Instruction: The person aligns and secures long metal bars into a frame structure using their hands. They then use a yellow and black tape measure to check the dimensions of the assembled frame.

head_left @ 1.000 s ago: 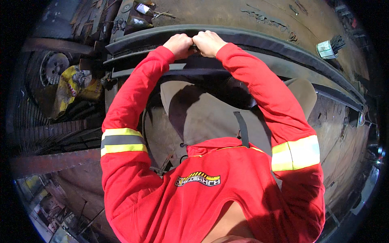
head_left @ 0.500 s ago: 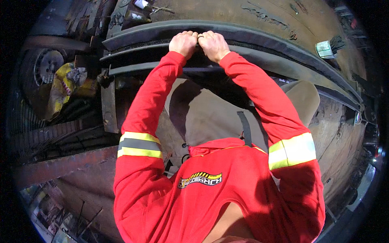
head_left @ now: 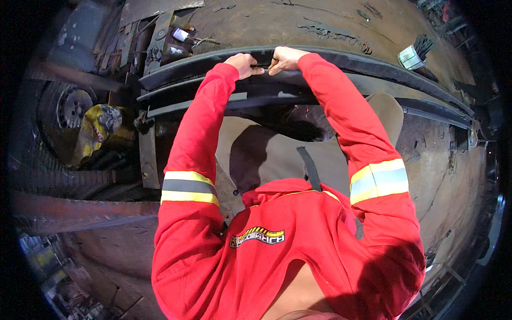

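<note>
- My left hand (head_left: 244, 65) has its fingers curled over the upper edge of the top leaf of a long, dark, curved leaf spring stack (head_left: 341, 66), fingertips pressed onto the metal.
- My right hand (head_left: 285, 58) sits just beside it, almost touching; thumb and fingers seem to pinch something thin and pale at that same edge, too small to identify.
- The stack arches across the grimy workbench (head_left: 298, 24), its lower leaves (head_left: 213, 101) stepping out toward my body.
- Both red sleeves with reflective bands (head_left: 190, 186) reach straight forward, with open room between them.
- Left of the stack's end lie small bottles (head_left: 178, 36); a pale box of dark rods (head_left: 412, 54) rests well to the right.
- Far left, a wheel (head_left: 74, 106) and a yellow rag (head_left: 98, 125) sit low.
</note>
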Tool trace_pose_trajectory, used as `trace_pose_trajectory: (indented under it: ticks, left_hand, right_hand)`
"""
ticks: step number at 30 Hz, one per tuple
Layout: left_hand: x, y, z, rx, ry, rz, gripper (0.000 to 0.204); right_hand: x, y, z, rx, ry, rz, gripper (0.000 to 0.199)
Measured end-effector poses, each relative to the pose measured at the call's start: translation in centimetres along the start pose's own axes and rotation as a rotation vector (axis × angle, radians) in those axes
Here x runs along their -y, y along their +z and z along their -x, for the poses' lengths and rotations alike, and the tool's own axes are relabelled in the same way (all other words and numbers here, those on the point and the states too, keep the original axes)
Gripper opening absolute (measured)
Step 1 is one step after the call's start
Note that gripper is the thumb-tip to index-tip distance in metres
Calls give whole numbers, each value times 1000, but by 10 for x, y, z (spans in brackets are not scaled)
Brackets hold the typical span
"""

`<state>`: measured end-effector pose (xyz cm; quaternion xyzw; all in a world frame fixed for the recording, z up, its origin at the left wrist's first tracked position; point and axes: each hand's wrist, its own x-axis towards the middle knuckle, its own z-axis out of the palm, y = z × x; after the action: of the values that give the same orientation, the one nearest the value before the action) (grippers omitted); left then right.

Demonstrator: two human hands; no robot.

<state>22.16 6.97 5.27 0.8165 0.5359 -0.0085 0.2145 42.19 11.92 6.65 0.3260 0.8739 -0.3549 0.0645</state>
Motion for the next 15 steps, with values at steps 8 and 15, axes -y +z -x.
trace_pose_trajectory:
  ticks: [8,15]
  left_hand:
    - [-12,13,8,-173,100,-219,39]
    - [-7,32,6,-304,162,-296,34]
  right_hand:
    - [29,16,-3,-188,-26,395,31]
    - [18,41,-6,-329,-42,562,16]
